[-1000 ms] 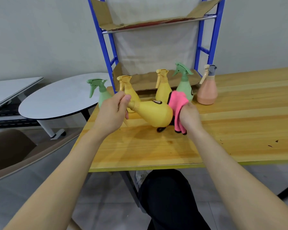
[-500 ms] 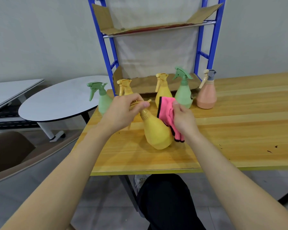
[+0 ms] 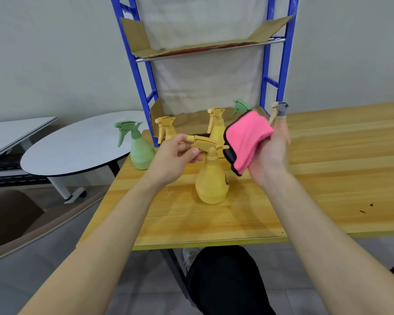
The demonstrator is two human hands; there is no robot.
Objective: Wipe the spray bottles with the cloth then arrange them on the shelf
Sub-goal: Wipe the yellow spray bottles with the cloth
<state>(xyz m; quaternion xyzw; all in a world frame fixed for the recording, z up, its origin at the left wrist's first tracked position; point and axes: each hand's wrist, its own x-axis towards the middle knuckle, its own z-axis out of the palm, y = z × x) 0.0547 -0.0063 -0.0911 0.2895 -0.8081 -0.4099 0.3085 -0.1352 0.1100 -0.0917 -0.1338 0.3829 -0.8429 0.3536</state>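
Observation:
A yellow spray bottle (image 3: 212, 183) stands upright on the wooden table (image 3: 328, 178). My left hand (image 3: 175, 155) pinches its trigger head. My right hand (image 3: 268, 155) holds a folded pink cloth (image 3: 246, 139) just right of the bottle's nozzle, palm turned up. Behind stand a green bottle (image 3: 140, 148), two more yellow bottles (image 3: 166, 128) (image 3: 216, 123), another green one (image 3: 240, 106) mostly hidden by the cloth, and a peach bottle (image 3: 280, 112) behind my right hand. The blue shelf (image 3: 275, 64) with cardboard liners rises at the table's back.
A grey oval side table (image 3: 77, 146) stands to the left, with a flat grey surface (image 3: 14, 133) beyond it. A brown chair (image 3: 9, 217) sits at lower left. My dark-clothed leg (image 3: 225, 280) is under the table's front edge.
The yellow bottle went from lying sideways in my hands to standing upright on the table. My right hand lifted the pink cloth off the bottle's body up to beside its nozzle.

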